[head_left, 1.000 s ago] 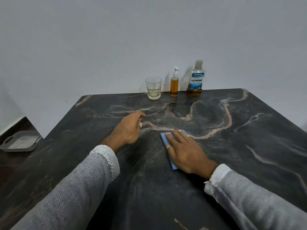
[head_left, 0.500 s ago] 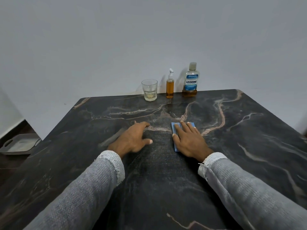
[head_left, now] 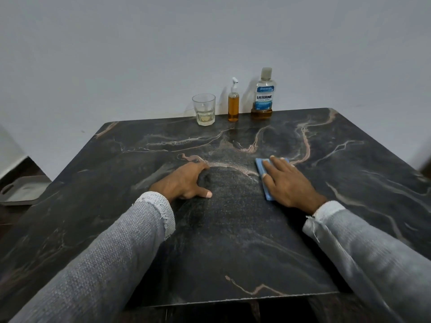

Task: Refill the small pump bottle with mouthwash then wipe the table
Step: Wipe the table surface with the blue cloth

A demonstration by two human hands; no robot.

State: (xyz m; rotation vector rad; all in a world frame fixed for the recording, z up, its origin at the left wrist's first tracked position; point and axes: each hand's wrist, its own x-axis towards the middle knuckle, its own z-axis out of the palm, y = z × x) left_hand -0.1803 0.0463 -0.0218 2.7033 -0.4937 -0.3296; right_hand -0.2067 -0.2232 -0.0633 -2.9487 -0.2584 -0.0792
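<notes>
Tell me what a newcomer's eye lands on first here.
The right hand pressing flat on a blue cloth, mid-table right of centre, stands out against the dark marbled table. At the far edge stand a glass, a small pump bottle and a mouthwash bottle.

Worktop (head_left: pixel 233 252) layout. Along the far edge, at 12 o'clock, three items stand in a row against the wall: glass (head_left: pixel 203 109) at left, small pump bottle (head_left: pixel 233 104) in the middle, mouthwash bottle (head_left: pixel 262 96) at right, each apart from its neighbour. At centre, the left hand (head_left: pixel 184 181) rests on the worktop toward 11 o'clock; the right hand (head_left: pixel 288 183), toward 1 o'clock, lies flat on the cloth (head_left: pixel 262 173). A tray (head_left: pixel 21 191) lies on the floor off the worktop's left side, at 9 o'clock.
</notes>
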